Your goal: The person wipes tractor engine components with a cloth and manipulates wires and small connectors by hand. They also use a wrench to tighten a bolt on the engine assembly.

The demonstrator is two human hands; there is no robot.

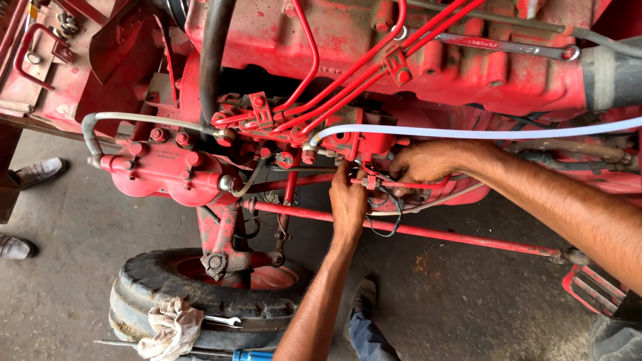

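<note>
Both my hands are on the small fitting under the red pump, at the middle of the engine's lower edge. My left hand reaches up from below, fingers pinched narrow on the fitting's near side. My right hand comes in from the right, curled over the same spot, fingers closed around something too small for me to make out.

As far as I can judge, the work is midway. The pump sits bolted in place, the red pipes run from it up across the engine, and the clear hose is already joined at its top. The thin black wire below the fitting hangs loose in a loop, so that part looks unfinished.

A spanner lies on the engine's top right edge. Lower left, a rag and another spanner rest on the tyre.
</note>
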